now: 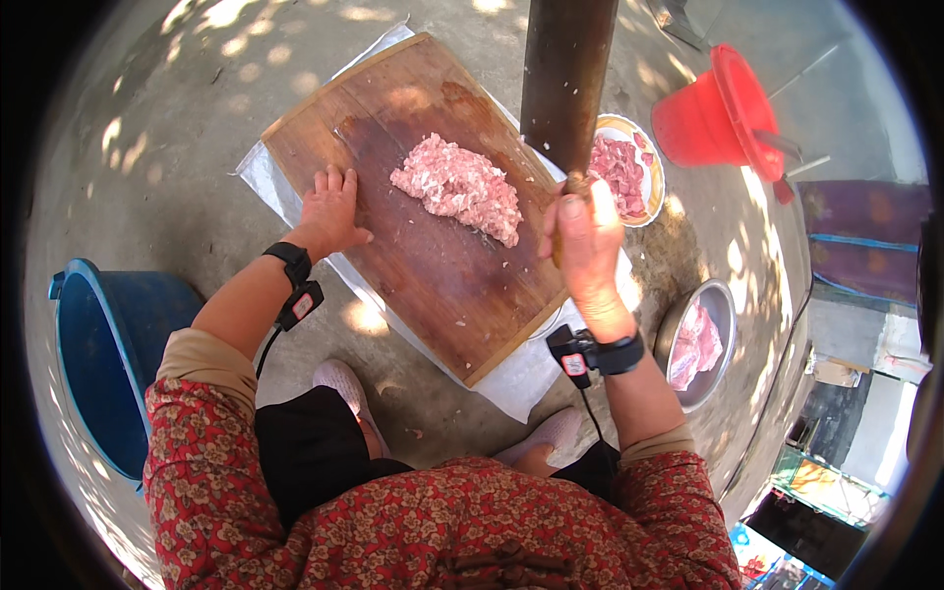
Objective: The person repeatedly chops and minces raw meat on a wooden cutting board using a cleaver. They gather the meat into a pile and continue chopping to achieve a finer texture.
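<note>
My right hand [588, 243] is closed around the wooden handle of a cleaver [566, 81]. Its broad dark blade is raised and carries small bits of meat. On the wooden cutting board [472, 310] lies a mound of minced pink meat [464, 188]. My left hand [330, 210] rests with fingers spread on the board's left edge, apart from the meat. A white plastic sheet [516, 383] shows beneath the board. Right of it, partly hidden by the blade and my hand, a plate [652, 193] with a scalloped rim holds sliced red meat [619, 169].
A steel bowl [726, 313] with a chunk of raw meat [695, 346] stands at the right. Farther back is a red bucket [697, 118] with a handled utensil inside. A large blue tub [166, 302] stands on the concrete floor at the left. My feet are before the board.
</note>
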A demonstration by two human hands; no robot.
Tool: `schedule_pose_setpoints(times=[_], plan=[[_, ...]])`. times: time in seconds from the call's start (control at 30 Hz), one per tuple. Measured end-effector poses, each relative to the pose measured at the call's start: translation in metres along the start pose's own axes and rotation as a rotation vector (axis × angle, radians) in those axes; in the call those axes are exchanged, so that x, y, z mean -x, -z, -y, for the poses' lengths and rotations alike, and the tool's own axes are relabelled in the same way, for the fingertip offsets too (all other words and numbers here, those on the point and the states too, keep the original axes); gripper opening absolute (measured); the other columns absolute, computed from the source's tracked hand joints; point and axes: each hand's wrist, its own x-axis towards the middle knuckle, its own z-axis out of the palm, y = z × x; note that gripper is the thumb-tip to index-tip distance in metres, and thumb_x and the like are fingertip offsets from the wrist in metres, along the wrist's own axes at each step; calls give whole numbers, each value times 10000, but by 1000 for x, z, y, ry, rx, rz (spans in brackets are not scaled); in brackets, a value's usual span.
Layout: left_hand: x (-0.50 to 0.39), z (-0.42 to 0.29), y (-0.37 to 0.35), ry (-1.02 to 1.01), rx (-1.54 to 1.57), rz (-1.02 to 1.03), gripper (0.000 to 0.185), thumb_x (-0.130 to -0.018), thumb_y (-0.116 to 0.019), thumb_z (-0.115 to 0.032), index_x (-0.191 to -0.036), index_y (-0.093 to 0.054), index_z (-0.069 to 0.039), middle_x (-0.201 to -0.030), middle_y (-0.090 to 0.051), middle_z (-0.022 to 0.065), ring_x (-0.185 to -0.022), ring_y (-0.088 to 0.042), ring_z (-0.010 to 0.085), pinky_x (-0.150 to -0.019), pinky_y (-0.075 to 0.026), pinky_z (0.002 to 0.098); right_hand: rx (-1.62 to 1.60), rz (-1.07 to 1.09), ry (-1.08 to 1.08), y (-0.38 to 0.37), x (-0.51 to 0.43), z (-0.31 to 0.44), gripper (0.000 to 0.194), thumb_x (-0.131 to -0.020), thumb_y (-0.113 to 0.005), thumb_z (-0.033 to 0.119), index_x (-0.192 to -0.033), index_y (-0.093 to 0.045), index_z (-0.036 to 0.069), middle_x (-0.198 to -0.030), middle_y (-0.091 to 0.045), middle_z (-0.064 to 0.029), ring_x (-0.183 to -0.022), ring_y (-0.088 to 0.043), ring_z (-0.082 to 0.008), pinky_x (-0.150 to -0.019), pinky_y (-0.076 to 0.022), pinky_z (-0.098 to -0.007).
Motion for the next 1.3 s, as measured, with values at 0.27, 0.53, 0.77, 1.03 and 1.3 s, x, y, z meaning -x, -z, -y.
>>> schedule_pose_setpoints(times=[0.27, 0.53, 0.77, 1.03, 1.3], plan=[[2, 1, 1, -15, 8, -3, 1127, -592, -848, -425, -1453, -257, -1, -1436, -304, 242, -1313, -335, 390, -1037, -390, 458, 265, 351, -473, -1, -18, -11, 396, -930, -571, 394, -1003, -561, 5, -587, -540, -38, -433, -520, -111, -435, -429, -278], [1, 1, -1, -8, -8, 3, 1127, -588, -847, -425, -1453, -258, -8, -1440, -305, 237, -1314, -336, 390, -1038, -387, 457, 262, 221, -304, -37, -5, 3, 356, -976, -480, 352, -958, -517, -1, -590, -511, -31, -419, -482, -104, -412, -388, -247], [1, 2, -2, -12, 7, 1, 1130, -592, -841, -433, -1457, -252, -9, -1450, -298, 240, -1324, -328, 398, -1034, -390, 460, 182, 224, -304, -16, -7, -2, 385, -951, -526, 385, -960, -540, 0, -602, -532, -29, -427, -506, -104, -426, -405, -257], [2, 3, -2, -4, -1, -20, 1122, -595, -838, -439, -1453, -260, -4, -1444, -306, 246, -1330, -318, 407, -1049, -370, 465, 295, 422, -601, -42, -7, -23, 388, -934, -538, 373, -1004, -553, -8, -621, -545, -58, -448, -543, -140, -458, -445, -288], [1, 5, -5, -45, 51, -47, 1129, -582, -848, -422, -1450, -266, 6, -1437, -306, 258, -1332, -307, 413, -1056, -362, 467, -367, 366, -684, -87, 20, -44, 282, -906, -605, 250, -1050, -516, 24, -697, -561, -61, -475, -538, -143, -439, -434, -268]])
